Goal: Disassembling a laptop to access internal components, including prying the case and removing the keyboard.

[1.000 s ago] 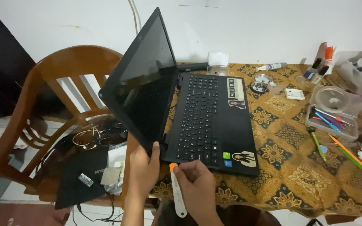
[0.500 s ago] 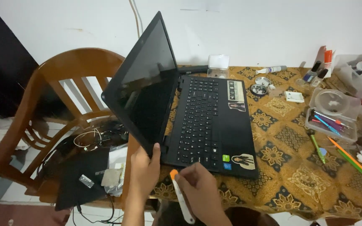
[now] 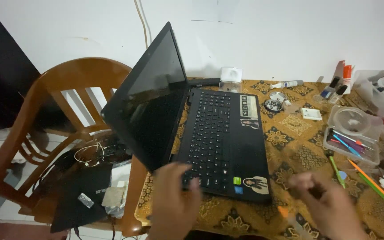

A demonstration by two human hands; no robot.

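An open black laptop (image 3: 227,146) lies sideways on a table under a brown and gold patterned cloth (image 3: 298,155), its dark screen raised at the left. My left hand (image 3: 172,204) grips the laptop's near left corner, with the thumb over the keys. My right hand (image 3: 330,206) is blurred, off the laptop's near right corner above the cloth. Its fingers are closed on a white tool with an orange tip (image 3: 284,212).
A wooden chair (image 3: 67,80) stands left of the table, with a black panel (image 3: 81,195) and loose wires (image 3: 90,153) on its seat. At the right are a clear box of small tools (image 3: 352,142), a green pen (image 3: 335,171), an orange pencil (image 3: 374,184) and small bottles (image 3: 334,89).
My right hand has swung from the laptop's front edge out to the right, taking the white tool with it. My left hand stays at the laptop's near left corner.
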